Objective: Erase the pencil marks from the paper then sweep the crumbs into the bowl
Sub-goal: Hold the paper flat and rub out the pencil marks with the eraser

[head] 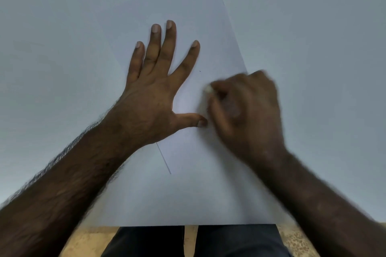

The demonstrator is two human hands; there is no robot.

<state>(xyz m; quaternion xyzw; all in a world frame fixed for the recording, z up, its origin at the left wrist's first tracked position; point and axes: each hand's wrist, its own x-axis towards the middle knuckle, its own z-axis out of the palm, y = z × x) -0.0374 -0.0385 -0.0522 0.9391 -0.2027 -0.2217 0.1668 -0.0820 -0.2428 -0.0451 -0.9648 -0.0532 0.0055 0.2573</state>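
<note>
Head view: left hand [150,98] flat on paper [194,183]; right hand's [246,110] grip pinches eraser [207,89] (blurred).

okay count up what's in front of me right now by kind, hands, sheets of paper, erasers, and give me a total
Hands: 2, the left hand flat on the paper, the right hand curled round the eraser
Sheets of paper: 1
Erasers: 1, a white eraser, blurred and mostly hidden by the fingers
Total: 4
</note>
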